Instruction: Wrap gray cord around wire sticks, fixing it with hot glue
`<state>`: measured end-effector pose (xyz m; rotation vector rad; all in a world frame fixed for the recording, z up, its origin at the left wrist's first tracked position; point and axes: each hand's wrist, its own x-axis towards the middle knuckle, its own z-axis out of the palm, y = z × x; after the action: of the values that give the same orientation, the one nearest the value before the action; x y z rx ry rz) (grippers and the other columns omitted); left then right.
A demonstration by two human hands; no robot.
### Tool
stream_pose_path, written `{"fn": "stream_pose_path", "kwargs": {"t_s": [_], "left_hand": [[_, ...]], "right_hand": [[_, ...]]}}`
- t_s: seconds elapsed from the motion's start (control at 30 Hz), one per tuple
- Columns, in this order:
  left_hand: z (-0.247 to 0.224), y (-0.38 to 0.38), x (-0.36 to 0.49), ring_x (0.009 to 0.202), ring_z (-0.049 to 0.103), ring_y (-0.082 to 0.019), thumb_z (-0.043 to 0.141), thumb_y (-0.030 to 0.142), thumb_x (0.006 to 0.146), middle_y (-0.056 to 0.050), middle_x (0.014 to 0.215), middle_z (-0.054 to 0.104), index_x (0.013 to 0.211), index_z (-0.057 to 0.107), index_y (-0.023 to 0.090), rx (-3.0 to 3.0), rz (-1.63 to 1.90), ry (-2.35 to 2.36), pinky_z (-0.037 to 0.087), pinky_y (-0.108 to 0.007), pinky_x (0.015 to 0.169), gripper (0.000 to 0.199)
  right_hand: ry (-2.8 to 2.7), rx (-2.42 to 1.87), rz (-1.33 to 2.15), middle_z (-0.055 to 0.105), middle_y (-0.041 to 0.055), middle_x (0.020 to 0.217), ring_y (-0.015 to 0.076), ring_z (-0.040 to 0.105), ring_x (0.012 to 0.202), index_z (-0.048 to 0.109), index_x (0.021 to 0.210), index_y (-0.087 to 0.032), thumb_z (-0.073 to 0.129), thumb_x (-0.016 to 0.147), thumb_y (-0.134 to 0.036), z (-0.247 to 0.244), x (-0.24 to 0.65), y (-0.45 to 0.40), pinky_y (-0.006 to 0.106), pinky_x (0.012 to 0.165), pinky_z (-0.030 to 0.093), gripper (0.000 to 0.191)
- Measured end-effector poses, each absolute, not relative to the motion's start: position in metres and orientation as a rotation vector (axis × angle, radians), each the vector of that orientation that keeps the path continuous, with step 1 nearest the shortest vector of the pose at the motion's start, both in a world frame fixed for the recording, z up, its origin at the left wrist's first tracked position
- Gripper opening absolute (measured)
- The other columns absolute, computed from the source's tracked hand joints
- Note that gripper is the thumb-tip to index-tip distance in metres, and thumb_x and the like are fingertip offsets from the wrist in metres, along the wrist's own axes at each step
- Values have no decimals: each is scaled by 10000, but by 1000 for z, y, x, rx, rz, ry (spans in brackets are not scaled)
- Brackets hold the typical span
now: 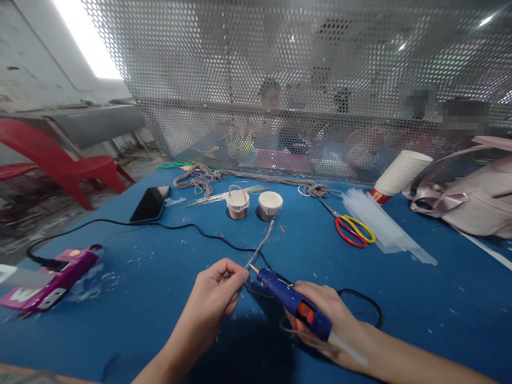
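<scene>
My left hand point(219, 288) pinches a length of grey cord point(262, 244) between thumb and fingers, and the cord's free end points away from me toward two small cups. In my right hand point(330, 314) is a blue glue gun point(294, 298), its metal tip touching or nearly touching the cord by my left fingertips. A clear glue stick point(348, 348) sticks out of the gun's rear. Beyond the cord stand a small basket with a handle point(237, 205) and a small cup point(270, 206), both pale inside and wrapped in cord or paper.
Red-and-yellow scissors point(354, 230) lie beside translucent sheets point(380, 224). Stacked paper cups point(400, 173) lean near a pink bag point(480, 192). Grey cord bundles point(200, 178) lie at the back. A phone point(150, 204), a black cable point(192, 226) and a purple power strip point(52, 280) are on the left.
</scene>
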<state>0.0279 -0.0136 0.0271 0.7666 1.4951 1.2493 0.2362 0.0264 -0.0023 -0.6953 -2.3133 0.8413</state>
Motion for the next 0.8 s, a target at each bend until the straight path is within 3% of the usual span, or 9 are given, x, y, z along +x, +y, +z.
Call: {"fn": "stream_pose_path", "kwargs": {"t_s": [0.2, 0.3, 0.43, 0.57, 0.67, 0.8], "left_hand": [[28, -14, 27, 326, 267, -33, 648, 375, 664, 105, 365, 343, 587, 521, 157, 768, 1261, 1501, 174, -173, 368, 264], [29, -13, 27, 321, 272, -34, 648, 367, 660, 103, 356, 345, 583, 523, 158, 763, 1272, 1525, 170, -171, 367, 255], [30, -14, 29, 326, 263, -35, 643, 349, 665, 105, 361, 343, 591, 521, 164, 767, 1299, 1518, 176, -173, 365, 234], [31, -17, 31, 329, 282, -43, 632, 345, 674, 103, 355, 344, 598, 545, 165, 816, 1292, 1575, 203, -180, 366, 214], [30, -19, 35, 336, 310, -58, 633, 365, 666, 92, 357, 361, 594, 569, 166, 871, 1268, 1615, 239, -188, 367, 221], [31, -19, 39, 351, 333, -78, 626, 367, 668, 74, 360, 393, 575, 609, 178, 1020, 1258, 1689, 259, -201, 368, 212]], "right_hand": [[-2319, -664, 777, 554, 27, 699, 136, 503, 597, 493, 817, -185, 497, 859, -310, 11, 242, 40, 246, 547, 381, 132], [-2478, -750, 475, 552, 44, 753, 143, 505, 618, 512, 877, -169, 444, 855, -234, 15, 248, 60, 247, 542, 364, 97], [-2745, -1093, 94, 582, 93, 951, 187, 557, 751, 541, 1028, -146, 449, 775, -128, 13, 261, 92, 279, 621, 407, 270], [-2788, -1118, 15, 580, 151, 1141, 297, 524, 1025, 579, 1063, -136, 480, 689, -74, 19, 267, 105, 444, 849, 410, 392], [-2523, -1078, 311, 582, 137, 1166, 275, 503, 1103, 582, 1063, -150, 469, 741, -96, 32, 251, 91, 461, 934, 383, 345], [-2086, -883, 1459, 629, 56, 1012, 171, 592, 983, 557, 998, -179, 542, 714, -101, 43, 203, 60, 321, 856, 463, 295]]}}
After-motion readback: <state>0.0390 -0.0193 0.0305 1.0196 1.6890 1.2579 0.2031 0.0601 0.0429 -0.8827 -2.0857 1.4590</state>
